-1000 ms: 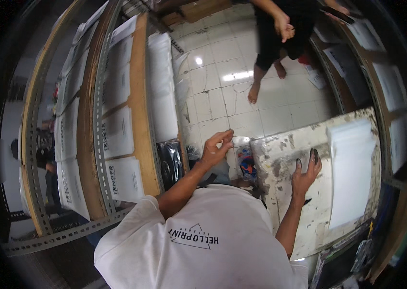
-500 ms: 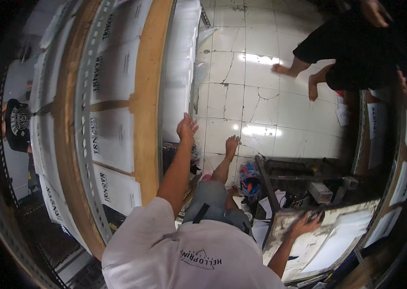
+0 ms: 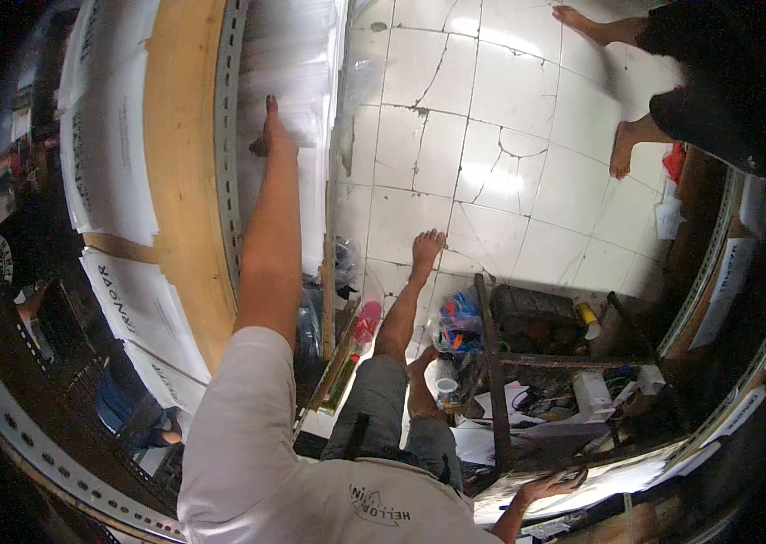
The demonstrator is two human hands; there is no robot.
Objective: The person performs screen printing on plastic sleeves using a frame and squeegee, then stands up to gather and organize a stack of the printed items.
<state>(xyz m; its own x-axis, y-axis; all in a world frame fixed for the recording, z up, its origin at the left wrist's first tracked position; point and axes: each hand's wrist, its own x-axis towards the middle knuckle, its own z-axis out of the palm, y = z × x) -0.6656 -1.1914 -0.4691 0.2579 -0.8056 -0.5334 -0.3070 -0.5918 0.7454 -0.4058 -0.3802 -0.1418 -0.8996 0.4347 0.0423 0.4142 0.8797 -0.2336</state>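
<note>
My left hand (image 3: 272, 134) is stretched forward over a shelf on the left, its fingers apart and nothing visible in them. It is over a stack of white sheets or flat packs (image 3: 288, 54), at least close to their surface; contact is hard to judge. My right hand (image 3: 546, 488) is low on the right, at the edge of a worktop with white sheets (image 3: 628, 480) on it. Its fingers curl round a small dark object that I cannot make out.
Metal-framed shelving with a wooden board (image 3: 184, 118) and white packages (image 3: 134, 295) runs along my left. A low dark rack (image 3: 496, 399) holds clutter on the right. A bag of colourful items (image 3: 462, 325) lies near my feet. Another person's bare foot (image 3: 620, 150) is on the cracked tiles ahead.
My left hand has moved forward and left, from the shelf's edge to over the white stack. My body has leaned toward the left shelf. The other person's legs have shifted too.
</note>
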